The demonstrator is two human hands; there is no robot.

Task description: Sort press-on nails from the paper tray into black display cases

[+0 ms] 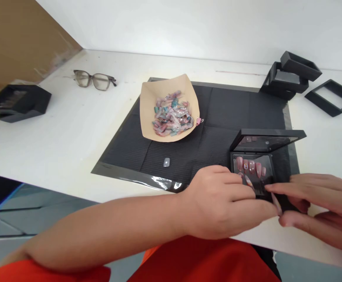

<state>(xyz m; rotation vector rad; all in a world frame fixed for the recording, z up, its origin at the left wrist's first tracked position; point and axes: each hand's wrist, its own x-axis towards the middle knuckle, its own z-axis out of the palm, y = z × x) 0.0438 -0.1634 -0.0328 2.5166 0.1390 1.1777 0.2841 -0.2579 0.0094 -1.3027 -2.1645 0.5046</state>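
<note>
My left hand and my right hand meet at the near edge of the table, fingertips pinched together on a thin pink press-on nail. Just behind them stands an open black display box with its lid raised; several pink nails lie in a row inside. My left hand's fingers curl in front of the box's near side and hide part of it. A tan paper tray heaped with several pink and teal nails sits farther back on the black mat.
One small grey nail lies alone on the mat. Stacked black box parts and a black frame sit at the far right. Glasses and another black box lie at the left, beside a brown cardboard sheet.
</note>
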